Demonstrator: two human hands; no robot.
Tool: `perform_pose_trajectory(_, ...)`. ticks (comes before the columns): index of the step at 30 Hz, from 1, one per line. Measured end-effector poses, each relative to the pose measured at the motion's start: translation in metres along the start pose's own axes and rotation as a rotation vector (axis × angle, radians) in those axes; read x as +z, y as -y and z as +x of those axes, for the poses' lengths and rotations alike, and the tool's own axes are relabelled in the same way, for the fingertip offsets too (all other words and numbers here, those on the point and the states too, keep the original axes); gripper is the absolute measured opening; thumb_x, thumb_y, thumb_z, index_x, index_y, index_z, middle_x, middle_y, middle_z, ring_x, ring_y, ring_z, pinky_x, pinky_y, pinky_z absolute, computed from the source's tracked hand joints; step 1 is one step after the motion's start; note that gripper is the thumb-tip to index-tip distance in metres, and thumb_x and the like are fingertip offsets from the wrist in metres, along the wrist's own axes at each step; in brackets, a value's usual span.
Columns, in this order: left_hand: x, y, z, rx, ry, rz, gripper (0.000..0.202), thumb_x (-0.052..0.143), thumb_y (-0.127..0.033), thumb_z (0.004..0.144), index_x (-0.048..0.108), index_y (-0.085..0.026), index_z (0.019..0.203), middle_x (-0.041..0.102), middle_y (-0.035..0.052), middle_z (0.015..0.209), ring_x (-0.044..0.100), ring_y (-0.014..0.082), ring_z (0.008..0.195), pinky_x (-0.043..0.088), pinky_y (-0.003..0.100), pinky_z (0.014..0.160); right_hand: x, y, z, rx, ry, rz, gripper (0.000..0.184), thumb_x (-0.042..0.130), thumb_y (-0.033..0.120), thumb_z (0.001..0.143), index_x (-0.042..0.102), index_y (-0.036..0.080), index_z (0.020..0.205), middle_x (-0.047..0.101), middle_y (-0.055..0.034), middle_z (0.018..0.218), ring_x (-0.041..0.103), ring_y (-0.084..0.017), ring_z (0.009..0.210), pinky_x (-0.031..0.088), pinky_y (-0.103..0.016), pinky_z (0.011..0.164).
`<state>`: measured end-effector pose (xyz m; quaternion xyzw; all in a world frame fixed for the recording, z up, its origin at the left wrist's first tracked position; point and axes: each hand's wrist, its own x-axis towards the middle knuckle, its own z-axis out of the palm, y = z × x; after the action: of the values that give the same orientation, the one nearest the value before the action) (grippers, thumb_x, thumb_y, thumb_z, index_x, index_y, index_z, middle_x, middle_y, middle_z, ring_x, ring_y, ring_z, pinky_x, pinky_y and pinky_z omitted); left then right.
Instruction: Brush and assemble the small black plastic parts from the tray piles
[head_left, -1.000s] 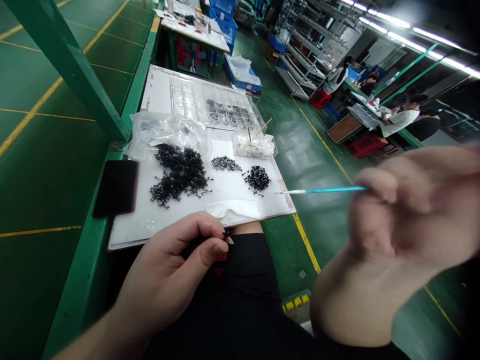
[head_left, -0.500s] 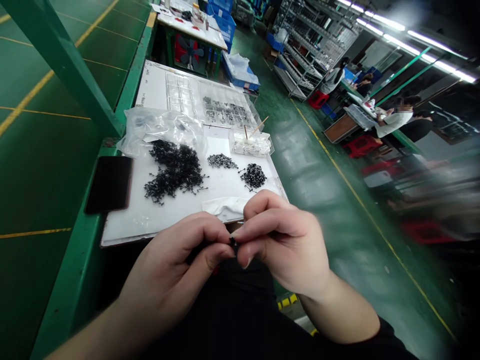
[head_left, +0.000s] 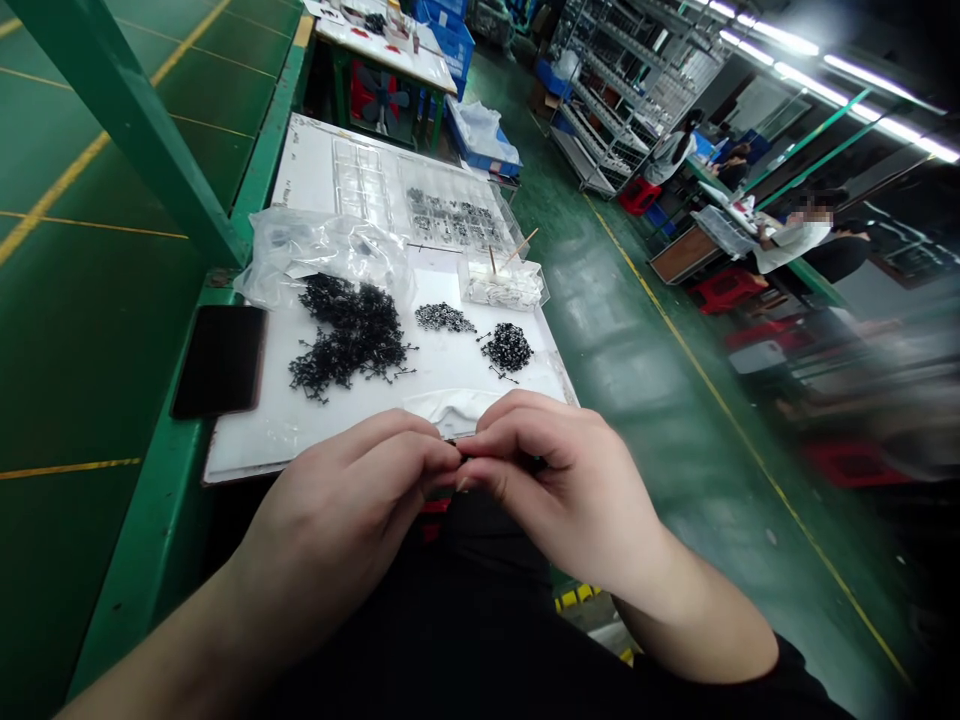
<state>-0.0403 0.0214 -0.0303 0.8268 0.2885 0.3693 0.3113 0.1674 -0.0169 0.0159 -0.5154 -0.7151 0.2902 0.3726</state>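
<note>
My right hand [head_left: 570, 490] has come a bit closer to my left hand [head_left: 337, 500] since a moment ago, and now their tips meet. The fingers [head_left: 427, 462] of both hands are pinched shut on a tiny black part [head_left: 463, 458], just over the front edge of the white board [head_left: 255, 450]. The part is almost all hidden, so I cannot tell which way it points or how its long side lies. A white cloth [head_left: 450, 408] sits just behind my hands. On the board are a big messy pile of black parts [head_left: 345, 335], a small pile of gray rings [head_left: 446, 318] and a round black heap [head_left: 508, 348]. Farther back are a clear plastic bag [head_left: 322, 255], a clear tray [head_left: 450, 215] of little dark parts and a small clear box [head_left: 501, 285] with wooden sticks in it. A black phone [head_left: 217, 360] lies on the green counter [head_left: 169, 520] beside the board
</note>
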Motion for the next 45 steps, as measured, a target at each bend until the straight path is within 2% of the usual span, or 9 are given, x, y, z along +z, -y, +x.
perform_pose_trajectory(5, 0.005, 0.004, 0.000, -0.081, -0.070, -0.001, 0.009, 0.069, -0.017, 0.098, 0.067, -0.025, 0.094, 0.075, -0.0015, 0.095, 0.070, 0.0156, 0.082, 0.055, 0.024, 0.077, 0.002, 0.000, -0.005, -0.056, -0.019, -0.054, 0.010, 0.076, 0.016, 0.096, 0.069, 0.019, 0.089, 0.071, -0.0012, 0.085, 0.068, -0.013, 0.079, 0.054, -0.027, 0.071)
perform_pose_trajectory(10, 0.005, 0.006, -0.004, -0.181, 0.089, -0.215, 0.008, 0.072, -0.027, 0.100, 0.074, -0.029, 0.107, 0.077, -0.0034, 0.093, 0.070, 0.0147, 0.082, 0.053, 0.023, 0.074, 0.004, -0.004, -0.008, -0.064, -0.116, 0.109, 0.014, 0.080, 0.011, 0.090, 0.070, 0.019, 0.085, 0.071, -0.0006, 0.084, 0.066, -0.013, 0.075, 0.053, -0.026, 0.068)
perform_pose_trajectory(14, 0.003, 0.000, -0.011, -0.322, -0.050, -0.385, 0.010, 0.068, -0.026, 0.103, 0.075, -0.031, 0.098, 0.074, -0.0055, 0.087, 0.067, 0.0126, 0.078, 0.052, 0.020, 0.071, 0.011, -0.011, -0.010, 0.007, -0.141, 0.227, 0.013, 0.084, 0.020, 0.090, 0.072, 0.020, 0.087, 0.071, -0.0001, 0.084, 0.065, -0.013, 0.075, 0.052, -0.026, 0.067)
perform_pose_trajectory(18, 0.006, -0.002, -0.009, -0.494, -0.185, -0.526, 0.008, 0.072, -0.032, 0.100, 0.075, -0.030, 0.092, 0.072, -0.0045, 0.086, 0.065, 0.0137, 0.079, 0.052, 0.020, 0.070, 0.026, -0.018, -0.009, 0.050, -0.064, 0.191, 0.013, 0.086, 0.025, 0.089, 0.074, 0.020, 0.090, 0.071, -0.0006, 0.084, 0.064, -0.014, 0.073, 0.051, -0.028, 0.066)
perform_pose_trajectory(23, 0.008, 0.005, -0.006, -0.542, -0.064, -0.662, 0.024, 0.068, -0.043, 0.102, 0.070, -0.025, 0.088, 0.064, -0.0014, 0.083, 0.060, 0.0163, 0.078, 0.050, 0.025, 0.070, 0.030, -0.021, -0.006, 0.018, 0.080, 0.118, 0.013, 0.086, 0.025, 0.088, 0.074, 0.021, 0.089, 0.068, 0.0006, 0.082, 0.063, -0.014, 0.076, 0.048, -0.028, 0.067)
perform_pose_trajectory(25, 0.006, 0.007, -0.009, -0.551, -0.049, -0.594, 0.025, 0.066, -0.046, 0.103, 0.070, -0.025, 0.090, 0.066, -0.0007, 0.085, 0.060, 0.0166, 0.078, 0.049, 0.025, 0.070, 0.018, -0.018, -0.005, -0.010, -0.017, 0.178, 0.010, 0.082, 0.024, 0.092, 0.073, 0.022, 0.087, 0.066, 0.0003, 0.080, 0.060, -0.014, 0.072, 0.045, -0.030, 0.063)
perform_pose_trajectory(31, 0.003, 0.010, -0.018, -0.528, -0.076, -0.478, 0.021, 0.068, -0.046, 0.102, 0.071, -0.028, 0.092, 0.067, -0.0024, 0.082, 0.059, 0.0152, 0.074, 0.048, 0.023, 0.068, -0.037, -0.002, -0.007, -0.314, -0.676, 0.920, 0.042, 0.074, 0.026, 0.089, 0.045, 0.021, 0.059, 0.035, 0.0046, 0.065, 0.029, -0.009, 0.050, 0.033, -0.033, 0.051)
perform_pose_trajectory(39, 0.006, 0.005, -0.016, -0.563, -0.092, -0.603, 0.019, 0.069, -0.047, 0.102, 0.071, -0.030, 0.095, 0.066, -0.0033, 0.085, 0.057, 0.0136, 0.074, 0.045, 0.022, 0.065, -0.026, -0.003, -0.004, -0.211, -0.699, 1.298, 0.039, 0.071, 0.023, 0.083, 0.037, 0.021, 0.063, 0.038, 0.0036, 0.064, 0.025, -0.008, 0.051, 0.022, -0.035, 0.050)
perform_pose_trajectory(45, 0.006, 0.002, -0.014, -0.576, -0.095, -0.633, 0.020, 0.070, -0.048, 0.102, 0.071, -0.029, 0.094, 0.065, -0.0029, 0.083, 0.057, 0.0133, 0.073, 0.044, 0.023, 0.062, -0.020, -0.005, -0.002, -0.228, -0.690, 1.263, 0.038, 0.067, 0.026, 0.086, 0.036, 0.021, 0.065, 0.038, 0.0034, 0.065, 0.026, -0.009, 0.051, 0.022, -0.035, 0.049)
